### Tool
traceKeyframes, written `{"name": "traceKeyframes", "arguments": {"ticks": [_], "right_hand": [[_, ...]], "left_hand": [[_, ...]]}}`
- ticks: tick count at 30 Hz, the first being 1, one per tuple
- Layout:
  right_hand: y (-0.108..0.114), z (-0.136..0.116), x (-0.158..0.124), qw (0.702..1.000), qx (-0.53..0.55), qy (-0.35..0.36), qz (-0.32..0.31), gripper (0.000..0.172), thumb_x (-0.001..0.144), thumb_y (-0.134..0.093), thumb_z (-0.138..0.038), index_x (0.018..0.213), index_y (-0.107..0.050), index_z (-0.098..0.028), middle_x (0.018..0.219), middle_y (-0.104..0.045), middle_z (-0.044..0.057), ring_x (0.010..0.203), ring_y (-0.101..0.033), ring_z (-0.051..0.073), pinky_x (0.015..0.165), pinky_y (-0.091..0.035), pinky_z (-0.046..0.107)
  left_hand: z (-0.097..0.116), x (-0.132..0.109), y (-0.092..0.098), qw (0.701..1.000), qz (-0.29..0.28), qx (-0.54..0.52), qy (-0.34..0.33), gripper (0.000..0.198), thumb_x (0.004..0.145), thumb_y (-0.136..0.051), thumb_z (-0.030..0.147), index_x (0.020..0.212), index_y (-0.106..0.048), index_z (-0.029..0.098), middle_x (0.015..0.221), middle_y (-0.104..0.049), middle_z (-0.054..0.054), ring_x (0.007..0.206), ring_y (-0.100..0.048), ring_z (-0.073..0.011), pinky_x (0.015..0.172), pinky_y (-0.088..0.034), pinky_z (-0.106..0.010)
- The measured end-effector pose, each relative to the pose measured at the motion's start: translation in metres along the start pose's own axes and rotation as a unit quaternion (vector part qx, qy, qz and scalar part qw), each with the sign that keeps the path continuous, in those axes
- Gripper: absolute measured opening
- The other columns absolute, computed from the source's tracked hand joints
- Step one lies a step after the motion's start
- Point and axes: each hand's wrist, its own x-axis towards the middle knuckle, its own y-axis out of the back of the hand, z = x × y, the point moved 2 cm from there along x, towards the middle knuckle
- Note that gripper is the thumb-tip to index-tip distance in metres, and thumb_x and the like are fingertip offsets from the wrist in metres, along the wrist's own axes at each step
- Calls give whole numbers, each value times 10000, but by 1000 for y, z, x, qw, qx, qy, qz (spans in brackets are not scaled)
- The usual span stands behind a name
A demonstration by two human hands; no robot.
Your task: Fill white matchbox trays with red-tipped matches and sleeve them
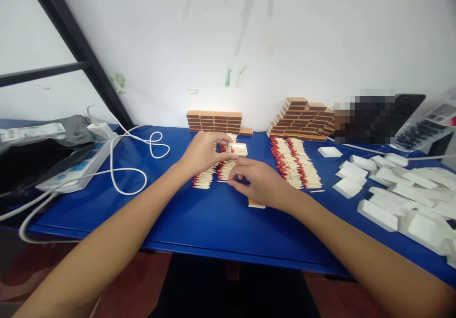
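My left hand (pixel 203 153) grips a small white matchbox tray (pixel 242 152) between thumb and fingers, and some matches lie inside it. Just below and to the right, my right hand (pixel 262 181) has thumb and index fingertip pinched together over the edge of the match pile; what they hold, if anything, is too small to make out. Rows of red-tipped matches (pixel 204 179) lie under and beside my hands, partly hidden by them. An orange-brown matchbox piece (pixel 256 203) shows in part beneath my right hand.
Matchboxes stand stacked against the wall at centre (pixel 214 121) and right (pixel 301 121). More matches (pixel 295 163) lie right of my hands. Many white trays (pixel 402 185) heap at the right. A power strip (pixel 80 166) with white cables lies left on the blue table (pixel 185 223).
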Motion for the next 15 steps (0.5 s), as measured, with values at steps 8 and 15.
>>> {"name": "traceKeyframes", "arguments": {"ticks": [8, 15], "right_hand": [[-1, -4, 0, 1000, -2, -16, -1, 67, 942, -674, -151, 928, -717, -201, 920, -646, 29, 725, -567, 136, 674, -419, 270], [-1, -4, 1, 1000, -6, -21, -6, 84, 939, -667, -141, 899, -719, -194, 877, -636, 28, 746, -572, 145, 694, -420, 275]], "left_hand": [[2, 0, 1, 1000, -3, 5, 1, 303, 773, -915, 346, 1010, -781, 212, 1015, -822, -36, 984, -782, -244, 876, -591, -362], [2, 0, -1, 1000, -5, 6, -3, 297, 773, -916, 317, 1013, -776, 209, 1020, -823, -30, 976, -784, -233, 870, -583, -347]]}}
